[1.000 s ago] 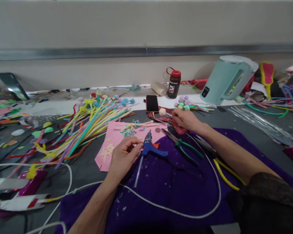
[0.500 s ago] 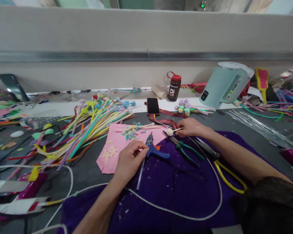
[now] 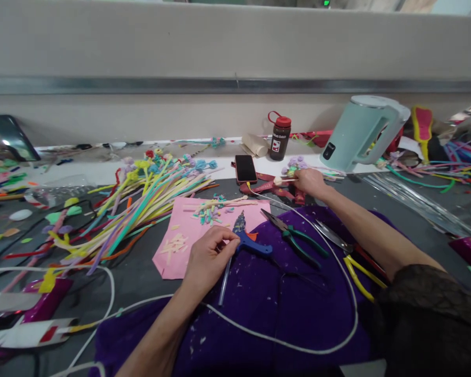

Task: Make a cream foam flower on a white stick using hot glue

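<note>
My right hand (image 3: 311, 182) reaches to the back of the table. It pinches the stem of a small cream pipe-cleaner flower (image 3: 278, 181), whose head points left. Just behind it lies a bunch of purple and green pipe-cleaner flowers (image 3: 296, 162), partly covered by the hand. My left hand (image 3: 212, 254) is closed in a pinch beside the rear of a blue glue gun (image 3: 254, 246); what the fingertips hold is hidden. A clear glue stick (image 3: 225, 283) runs down from there over the purple cloth (image 3: 251, 319).
Green-handled pliers (image 3: 304, 243) and yellow-handled scissors (image 3: 357, 277) lie to the right. A pink sheet (image 3: 167, 262) bears cut pieces. Many pipe cleaners (image 3: 141, 209) spread left. A phone (image 3: 245, 168), bottle (image 3: 280, 139) and kettle (image 3: 351, 136) stand behind. A white cable (image 3: 282, 343) loops across.
My right hand has moved away from me and slightly right with the cream flower, from above the pliers' tips to the flower bunch. My left hand has stayed in place.
</note>
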Motion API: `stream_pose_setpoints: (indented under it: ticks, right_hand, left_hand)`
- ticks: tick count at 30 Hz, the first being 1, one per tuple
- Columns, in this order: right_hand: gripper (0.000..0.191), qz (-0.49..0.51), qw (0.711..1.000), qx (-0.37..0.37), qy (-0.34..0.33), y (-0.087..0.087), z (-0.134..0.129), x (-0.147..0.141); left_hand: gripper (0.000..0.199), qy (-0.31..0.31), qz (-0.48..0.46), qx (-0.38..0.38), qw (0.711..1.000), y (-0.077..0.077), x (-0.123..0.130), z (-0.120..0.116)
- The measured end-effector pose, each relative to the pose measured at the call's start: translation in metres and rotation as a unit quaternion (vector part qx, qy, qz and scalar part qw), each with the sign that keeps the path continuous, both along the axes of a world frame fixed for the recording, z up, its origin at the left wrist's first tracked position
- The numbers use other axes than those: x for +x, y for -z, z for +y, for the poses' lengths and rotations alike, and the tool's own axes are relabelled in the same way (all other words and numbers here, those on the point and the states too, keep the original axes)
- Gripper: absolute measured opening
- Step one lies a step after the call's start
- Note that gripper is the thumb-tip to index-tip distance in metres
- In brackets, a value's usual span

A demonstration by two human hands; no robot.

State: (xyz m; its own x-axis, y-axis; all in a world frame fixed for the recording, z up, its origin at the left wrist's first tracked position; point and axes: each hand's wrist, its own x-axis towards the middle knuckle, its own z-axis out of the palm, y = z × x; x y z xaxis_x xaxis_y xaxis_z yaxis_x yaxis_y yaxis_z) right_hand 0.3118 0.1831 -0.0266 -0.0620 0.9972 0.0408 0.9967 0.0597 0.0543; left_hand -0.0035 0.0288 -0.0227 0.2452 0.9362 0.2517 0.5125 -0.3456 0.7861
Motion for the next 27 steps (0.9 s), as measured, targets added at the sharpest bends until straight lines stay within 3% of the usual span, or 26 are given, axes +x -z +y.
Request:
stream_pose_setpoints:
  ticks: [3,7,12,14,19,27]
  right_hand:
    - [0.029,0.037,0.999,0.010,-0.022,0.004,0.004,0.001]
    - [0.036,0.085,0.993,0.041,-0.064,0.002,-0.012,-0.003]
    - [0.025,0.107,0.978,0.018,-0.180,0.008,-0.036,-0.023]
    - [0.021,0.099,0.975,0.008,-0.196,0.016,-0.036,-0.030]
    - [0.015,0.084,0.983,0.019,-0.165,0.031,-0.017,-0.028]
    - [0.024,0.058,0.992,0.036,-0.103,0.032,0.008,-0.016]
  left_hand:
    - [0.009,-0.004,-0.002,-0.002,1.000,-0.001,0.000,0.000]
    - [0.009,-0.002,-0.008,0.000,1.000,-0.004,-0.001,0.000]
    - [0.009,-0.004,-0.013,0.013,1.000,-0.007,0.000,-0.001]
    - [0.008,-0.007,-0.013,0.017,1.000,-0.007,0.001,-0.002]
    - [0.007,-0.010,-0.021,0.031,0.999,-0.006,0.000,-0.004]
    - [0.007,0.012,0.006,0.031,0.999,-0.008,0.000,-0.004]
